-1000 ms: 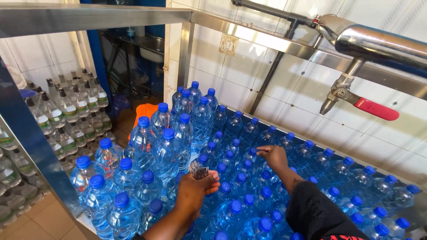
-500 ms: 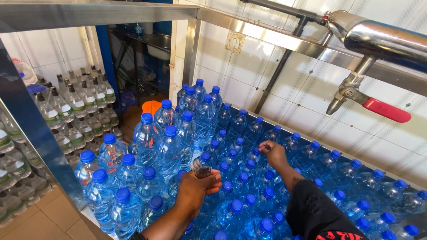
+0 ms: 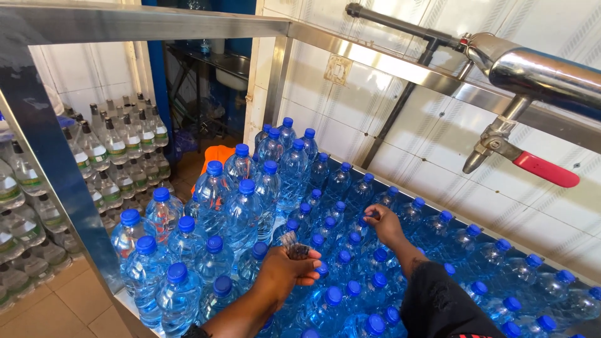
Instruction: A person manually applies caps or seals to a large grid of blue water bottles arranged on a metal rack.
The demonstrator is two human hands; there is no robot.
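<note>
Left hand (image 3: 289,270): you held it nearest, fingers curled round a small bunch of clear seal bands (image 3: 294,245), thin, light and easily crushed; a loose pinch at their edges looked enough.

Small bottles (image 3: 350,289): packed cap to cap under both your hands, blue-capped, filled, so likely heavy for their size and slick-walled; the ribbed cap was the safest place to grip. You had no gaps between them for fingers.

Right hand (image 3: 382,223): you rested it farther in, fingertips closed on 1 cap (image 3: 372,215).

Big bottles (image 3: 241,209): stood taller to the left, hemming that side.

Steel frame (image 3: 59,163): edged the left.

Tap with red lever (image 3: 532,164): overhung the far right, above your reach.
</note>
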